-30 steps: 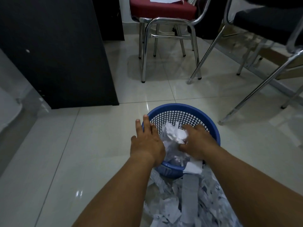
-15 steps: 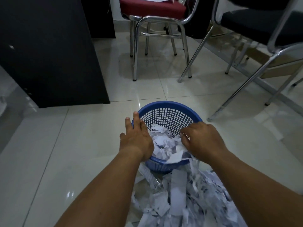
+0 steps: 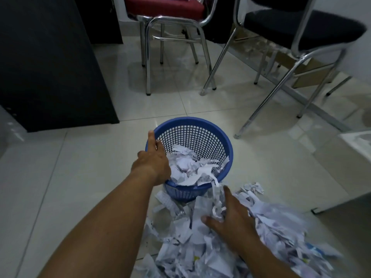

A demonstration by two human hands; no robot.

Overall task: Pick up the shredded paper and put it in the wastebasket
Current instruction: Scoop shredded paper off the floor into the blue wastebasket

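A round blue mesh wastebasket [image 3: 202, 135] stands on the tiled floor, partly filled with white shredded paper [image 3: 188, 167]. My left hand [image 3: 154, 159] holds its left rim, with fingers stretched along the outside and the thumb hidden inside. A large heap of shredded paper [image 3: 220, 251] lies on the floor just in front of and to the right of the basket. On top of that heap rests my right hand [image 3: 230, 217], fingers spread among the strips and gripping nothing that I can make out.
A dark cabinet [image 3: 52, 63] stands at the left. Behind the basket is a red-seated chrome chair [image 3: 166, 9], and a black-seated chrome chair [image 3: 301, 27] stands at the right with legs reaching near the basket. A white object's edge [image 3: 353, 143] shows at far right.
My right hand has left the basket, where it dropped paper, and moved back down onto the floor heap. My left hand stays on the rim.
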